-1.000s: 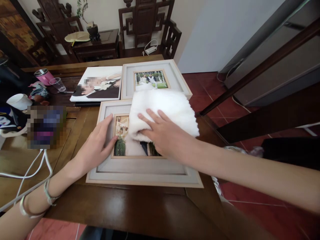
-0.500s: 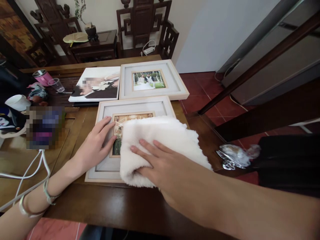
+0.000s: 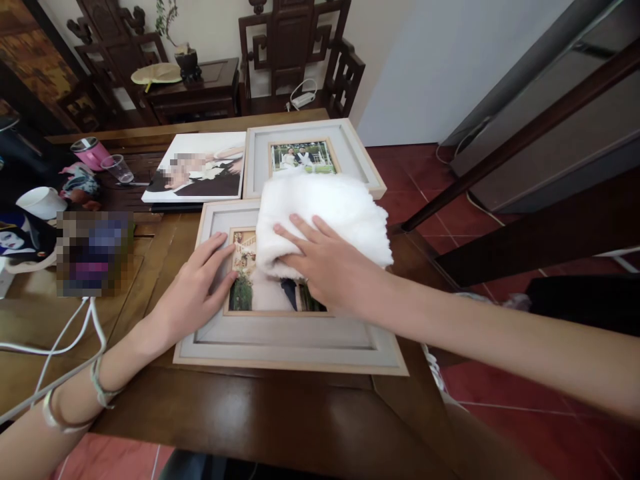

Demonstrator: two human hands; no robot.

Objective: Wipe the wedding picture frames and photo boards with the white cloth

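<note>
the right hand (image 3: 327, 263) lies flat, fingers spread, pressing down on a fluffy white cloth (image 3: 320, 217); it grips nothing, the palm simply resting on the near edge of the cloth. the cloth covers the upper right part of the near picture frame (image 3: 285, 333), hiding most of the top of its photo and lapping over the near rim of the frame behind it. the left hand (image 3: 197, 290) is also open and flat, its fingers laid on the grey mat at the left side of the same frame, fingertips touching the left edge of the photo's inner border. bracelets (image 3: 95, 393) sit on the left wrist.

the near picture frame lies flat on the dark wooden bench (image 3: 240, 420), close to its front edge, with its right corner reaching out past the bench edge. just behind it lies a second frame (image 3: 350, 150) of the same pale wood and grey mat, holding a small photo of two people on grass. to the left of that one, touching it, lies an unframed canvas print (image 3: 200, 170).

further left on the bench stand a pink tumbler (image 3: 93, 153), a clear plastic cup (image 3: 120, 168) and a white mug (image 3: 43, 201), with white cables (image 3: 65, 340) trailing over the near left corner. behind the bench are carved dark wooden chairs (image 3: 295, 47) and a small side table with a potted plant (image 3: 187, 60). the floor (image 3: 500, 427) at right is red tile.
</note>
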